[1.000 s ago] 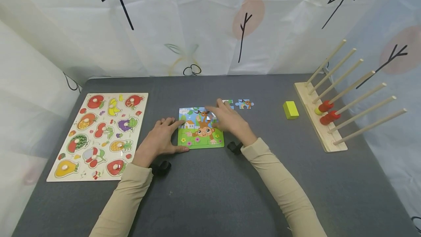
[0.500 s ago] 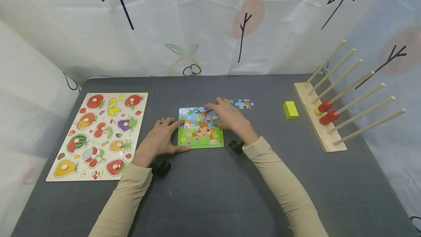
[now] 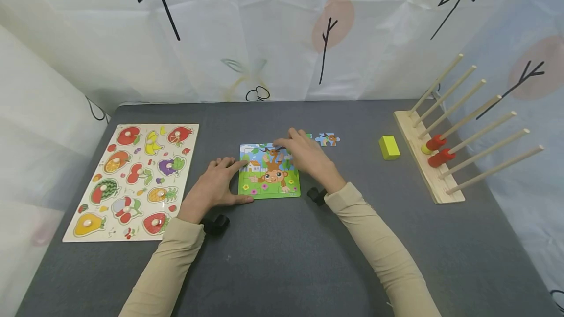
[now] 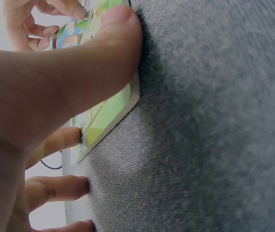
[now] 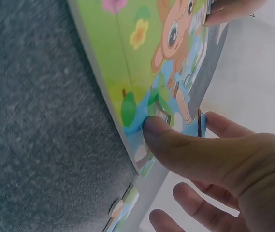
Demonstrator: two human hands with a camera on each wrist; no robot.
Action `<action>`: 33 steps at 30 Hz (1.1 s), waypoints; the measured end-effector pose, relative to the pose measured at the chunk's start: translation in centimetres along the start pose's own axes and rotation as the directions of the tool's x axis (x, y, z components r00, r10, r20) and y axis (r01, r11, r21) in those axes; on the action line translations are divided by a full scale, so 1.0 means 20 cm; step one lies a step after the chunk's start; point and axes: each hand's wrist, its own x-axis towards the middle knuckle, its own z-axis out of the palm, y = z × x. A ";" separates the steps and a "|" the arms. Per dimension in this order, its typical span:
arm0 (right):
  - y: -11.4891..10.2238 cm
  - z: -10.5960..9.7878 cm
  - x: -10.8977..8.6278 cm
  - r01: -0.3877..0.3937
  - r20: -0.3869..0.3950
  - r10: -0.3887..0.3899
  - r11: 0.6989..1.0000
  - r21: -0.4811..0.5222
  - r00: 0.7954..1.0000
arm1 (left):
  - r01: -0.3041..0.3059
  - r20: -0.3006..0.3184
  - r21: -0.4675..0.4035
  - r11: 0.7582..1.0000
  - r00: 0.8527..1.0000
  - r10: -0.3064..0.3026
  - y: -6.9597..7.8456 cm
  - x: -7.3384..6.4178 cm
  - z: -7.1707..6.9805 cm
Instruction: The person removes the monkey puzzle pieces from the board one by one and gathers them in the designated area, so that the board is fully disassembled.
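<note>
A monkey jigsaw puzzle lies flat on the dark table. My left hand steadies its near left corner, the thumb along the near edge and the index fingertip at the left side. In the left wrist view, the left thumb lies extended against the puzzle's edge. Over the far right part, my right hand pinches a puzzle piece between thumb and index finger, down at the picture's surface. That hand hides much of the piece in the head view.
Just beyond the right hand lie a loose jigsaw piece and another piece, partly covered. A fruit peg board is on the left. To the right stand a yellow block and a wooden peg rack with red and yellow beads.
The right hand has shifted slightly away from the body, and the white gap in the picture by its fingers no longer shows. The left hand has stayed in place.
</note>
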 end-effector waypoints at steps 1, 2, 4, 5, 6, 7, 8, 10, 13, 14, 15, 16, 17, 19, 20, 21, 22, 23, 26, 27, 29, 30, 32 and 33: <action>0.00 0.00 0.00 0.002 -0.001 -0.002 1.000 -0.006 1.000 | 0.001 0.000 0.001 1.000 1.000 -0.001 0.00 0.00 0.00; 0.01 0.00 0.00 0.003 -0.001 -0.003 1.000 -0.004 1.000 | 0.001 0.000 0.000 1.000 1.000 -0.001 0.00 0.00 0.00; 0.02 0.00 0.00 0.002 -0.005 -0.002 1.000 0.005 1.000 | 0.001 0.000 -0.001 1.000 1.000 -0.001 0.00 0.00 0.00; 0.02 -0.01 -0.01 0.003 -0.008 -0.003 1.000 0.010 1.000 | 0.001 0.001 -0.001 1.000 1.000 -0.001 0.00 0.00 0.00; 0.03 -0.01 -0.01 0.001 -0.010 -0.001 1.000 0.015 1.000 | 0.001 0.001 -0.001 1.000 1.000 -0.001 0.00 0.00 0.00; 0.04 -0.02 -0.01 0.001 -0.014 -0.001 1.000 0.020 1.000 | 0.001 0.001 0.000 1.000 1.000 -0.001 0.00 0.00 0.00; 0.05 -0.03 -0.01 -0.001 -0.018 0.001 1.000 0.022 1.000 | 0.001 0.002 -0.001 1.000 1.000 -0.001 0.00 0.00 0.00; 0.08 -0.04 -0.02 -0.007 -0.026 0.007 1.000 0.020 1.000 | 0.002 0.001 0.000 1.000 1.000 -0.002 0.00 0.01 0.00; 0.12 -0.08 -0.04 -0.022 -0.029 0.023 1.000 0.012 0.999 | 0.002 -0.002 0.000 1.000 1.000 -0.002 -0.01 0.00 0.01; 0.14 -0.10 -0.05 -0.030 -0.028 0.030 1.000 0.007 0.999 | 0.001 -0.003 -0.001 1.000 1.000 -0.001 -0.01 0.00 0.01; 0.16 -0.11 -0.05 -0.039 -0.027 0.039 0.999 0.005 0.999 | 0.000 -0.005 -0.002 1.000 1.000 0.000 -0.01 0.00 0.01; 0.18 -0.12 -0.06 -0.043 -0.028 0.043 0.999 -0.001 0.999 | 0.000 -0.005 -0.003 1.000 1.000 0.000 -0.01 0.00 0.01; 0.21 -0.13 -0.07 -0.055 -0.025 0.055 0.998 -0.004 0.998 | 0.000 -0.006 -0.003 1.000 1.000 0.000 -0.01 0.00 0.00; 0.26 -0.16 -0.08 -0.079 -0.024 0.079 0.997 -0.011 0.997 | -0.001 -0.007 -0.004 1.000 1.000 0.001 -0.01 0.00 0.00; 0.28 -0.16 -0.08 -0.094 -0.022 0.094 0.996 -0.012 0.995 | 0.000 -0.007 -0.004 1.000 1.000 0.000 0.00 0.00 0.00; 0.31 -0.17 -0.09 -0.111 -0.020 0.111 0.994 -0.011 0.994 | 0.000 -0.006 -0.003 1.000 1.000 0.000 0.00 0.00 0.00; 0.34 -0.18 -0.09 -0.128 -0.018 0.128 0.992 -0.010 0.992 | 0.000 -0.006 -0.003 1.000 1.000 0.000 0.00 0.00 0.00; 0.37 -0.19 -0.10 -0.148 -0.013 0.148 0.989 -0.006 0.989 | 0.000 -0.005 -0.004 1.000 1.000 0.000 0.00 0.00 0.00; 0.48 -0.21 -0.13 -0.195 0.008 0.195 0.981 -0.002 0.981 | -0.001 -0.006 -0.004 1.000 1.000 0.001 0.00 0.00 0.00; 0.51 -0.22 -0.13 -0.208 0.017 0.208 0.978 0.004 0.978 | -0.002 -0.007 -0.003 1.000 1.000 0.002 0.00 0.00 0.00; 0.58 -0.23 -0.15 -0.230 0.035 0.229 0.973 0.015 0.973 | -0.002 -0.007 -0.004 1.000 1.000 0.002 0.00 0.00 0.00; 0.61 -0.23 -0.16 -0.237 0.042 0.236 0.971 0.018 0.971 | -0.003 -0.007 -0.002 1.000 1.000 0.003 0.00 0.00 0.00; 0.66 -0.23 -0.18 -0.247 0.055 0.246 0.968 0.029 0.968 | 0.001 -0.005 -0.001 1.000 1.000 -0.001 0.00 0.00 0.01; 0.68 -0.23 -0.18 -0.252 0.060 0.249 0.967 0.032 0.966 | 0.003 -0.004 -0.001 1.000 1.000 -0.003 0.00 0.00 0.01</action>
